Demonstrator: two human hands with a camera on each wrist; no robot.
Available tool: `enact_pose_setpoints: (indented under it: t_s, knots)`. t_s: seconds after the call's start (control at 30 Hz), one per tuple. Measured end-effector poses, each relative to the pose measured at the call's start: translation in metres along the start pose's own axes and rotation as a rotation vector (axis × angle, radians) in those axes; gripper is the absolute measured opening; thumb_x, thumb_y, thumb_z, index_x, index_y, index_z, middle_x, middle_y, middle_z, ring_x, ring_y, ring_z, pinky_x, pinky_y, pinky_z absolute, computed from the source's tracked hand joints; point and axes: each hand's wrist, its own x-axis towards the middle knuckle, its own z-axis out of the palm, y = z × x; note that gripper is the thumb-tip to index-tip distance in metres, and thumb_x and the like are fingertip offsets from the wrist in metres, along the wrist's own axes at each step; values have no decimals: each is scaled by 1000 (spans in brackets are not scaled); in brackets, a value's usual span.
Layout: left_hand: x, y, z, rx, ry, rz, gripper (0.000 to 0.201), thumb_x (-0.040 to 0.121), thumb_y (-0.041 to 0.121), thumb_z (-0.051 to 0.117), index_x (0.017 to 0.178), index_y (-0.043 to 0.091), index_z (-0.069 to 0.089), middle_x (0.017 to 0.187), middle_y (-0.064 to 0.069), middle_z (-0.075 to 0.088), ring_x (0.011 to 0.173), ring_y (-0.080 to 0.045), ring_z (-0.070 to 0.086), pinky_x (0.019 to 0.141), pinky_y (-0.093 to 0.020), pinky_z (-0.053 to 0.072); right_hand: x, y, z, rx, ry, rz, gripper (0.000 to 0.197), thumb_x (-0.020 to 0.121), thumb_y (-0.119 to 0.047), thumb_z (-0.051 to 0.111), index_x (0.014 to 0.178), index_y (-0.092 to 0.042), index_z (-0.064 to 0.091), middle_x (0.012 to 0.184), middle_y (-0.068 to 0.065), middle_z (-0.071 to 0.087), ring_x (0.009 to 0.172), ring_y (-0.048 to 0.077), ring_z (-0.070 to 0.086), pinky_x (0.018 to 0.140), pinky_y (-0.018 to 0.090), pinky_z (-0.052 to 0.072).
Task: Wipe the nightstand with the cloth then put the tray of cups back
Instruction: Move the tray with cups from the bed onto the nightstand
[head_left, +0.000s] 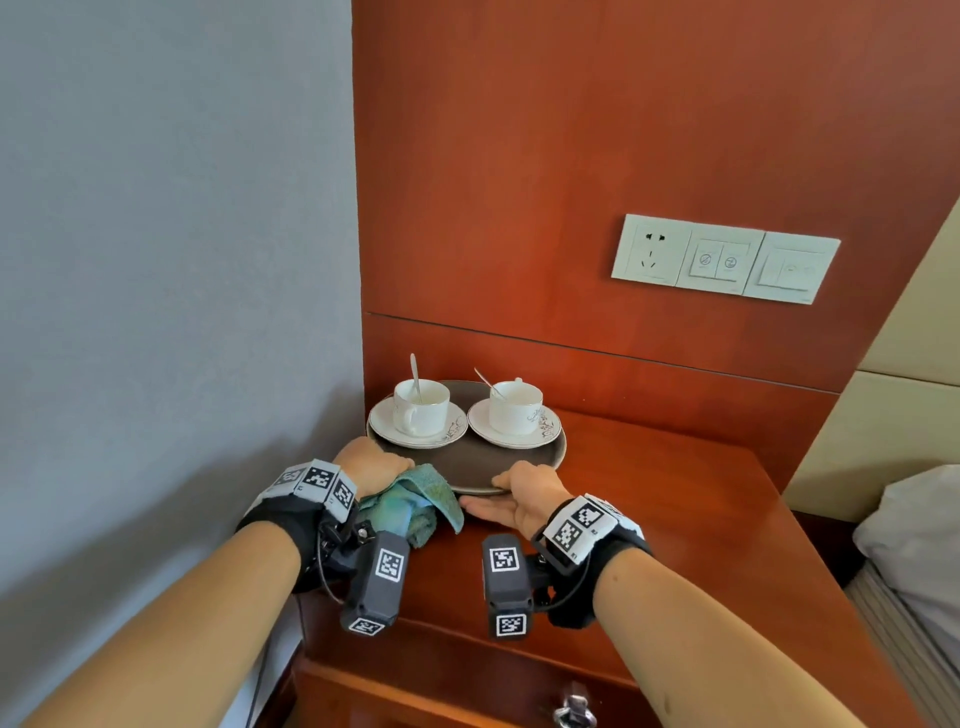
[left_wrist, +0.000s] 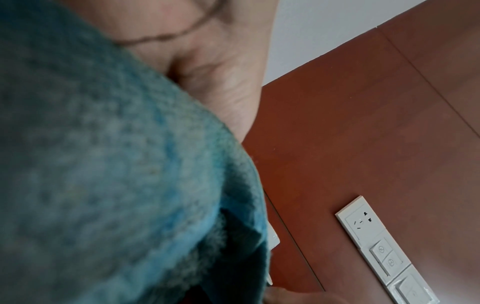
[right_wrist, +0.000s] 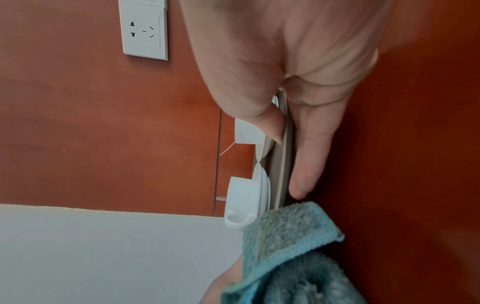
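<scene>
A dark oval tray (head_left: 475, 465) sits at the back left of the red-brown nightstand (head_left: 665, 519). It carries two white cups on saucers, the left cup (head_left: 421, 408) and the right cup (head_left: 515, 409), each with a spoon. My left hand (head_left: 374, 462) is at the tray's left front edge and grips a bunched teal cloth (head_left: 415, 501); the cloth (left_wrist: 103, 164) fills the left wrist view. My right hand (head_left: 498, 491) pinches the tray's front rim (right_wrist: 281, 176), thumb (right_wrist: 267, 123) on top and fingers (right_wrist: 309, 164) beneath. I cannot tell whether the tray is lifted.
A wooden wall panel rises behind the nightstand, with a white socket and switch plate (head_left: 724, 257). A grey wall (head_left: 156, 260) closes the left side. A bed with grey bedding (head_left: 914, 545) stands at the right. A key hangs in the drawer front (head_left: 574, 709).
</scene>
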Motion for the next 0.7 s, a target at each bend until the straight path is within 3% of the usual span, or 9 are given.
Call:
enact_pose_setpoints:
  t_s: [0.1, 0.17, 0.23, 0.33, 0.37, 0.43, 0.5, 0.57, 0.7]
  knots:
    - [-1, 0, -2, 54, -57, 3, 33, 91, 29, 61, 98, -2, 64, 107, -15, 65, 108, -29, 61, 84, -31, 49, 1, -3, -1, -88, -4, 8, 9, 97, 5, 38, 95, 8, 46, 82, 34, 65, 64, 37, 70, 51, 39, 61]
    - [-3, 3, -4, 72, -82, 15, 43, 92, 26, 61, 121, -5, 59, 127, -17, 61, 121, -32, 57, 71, -24, 47, 5, -4, -4, -164, -16, -7, 12, 96, 3, 41, 99, 4, 53, 110, 30, 64, 88, 32, 70, 72, 37, 62]
    - [-7, 4, -5, 148, -131, 30, 39, 95, 27, 55, 121, -1, 61, 125, -15, 61, 120, -29, 57, 60, -14, 37, 3, -4, -5, -194, -5, -34, 13, 96, 1, 42, 95, -4, 55, 122, 25, 62, 92, 28, 68, 79, 34, 61]
    - [-7, 3, -7, 140, -143, 14, 26, 95, 28, 54, 87, 6, 66, 91, -5, 62, 99, -21, 56, 58, -15, 35, 0, -6, -13, -258, 30, -5, 11, 98, -4, 45, 107, 2, 47, 85, 28, 70, 74, 33, 69, 61, 36, 62]
    - [-8, 4, -8, 125, -134, 6, 22, 93, 27, 58, 83, 8, 63, 83, -3, 58, 94, -20, 55, 58, -17, 37, 0, -6, -15, -264, 24, 4, 14, 98, -6, 46, 110, 2, 45, 77, 29, 70, 74, 34, 69, 63, 37, 62]
    - [-12, 6, -11, 102, -117, -10, 25, 90, 26, 62, 102, 5, 63, 88, -5, 59, 86, -19, 56, 61, -21, 41, 0, -5, -18, -356, 22, -31, 27, 95, -9, 47, 120, 1, 47, 100, 26, 70, 89, 34, 71, 77, 40, 61]
    - [-15, 11, -14, 85, -115, -7, 38, 90, 24, 61, 119, 0, 58, 106, -11, 63, 91, -21, 59, 77, -26, 47, -6, -8, -22, -417, 30, -78, 24, 94, -12, 45, 116, -5, 50, 121, 22, 63, 95, 32, 69, 78, 39, 61]
    - [-21, 17, -14, 62, -94, 11, 43, 91, 22, 60, 126, -1, 54, 121, -15, 61, 106, -26, 59, 92, -31, 46, -13, -15, -26, -465, 54, -88, 21, 96, -14, 42, 114, -6, 47, 119, 19, 63, 90, 29, 67, 75, 38, 60]
    - [-32, 32, -3, -76, -96, 77, 40, 86, 20, 65, 121, 7, 52, 112, -9, 61, 102, -24, 59, 88, -30, 48, -37, -30, -37, -414, 60, -44, 35, 98, -17, 48, 126, 3, 40, 95, 26, 69, 76, 32, 71, 70, 41, 61]
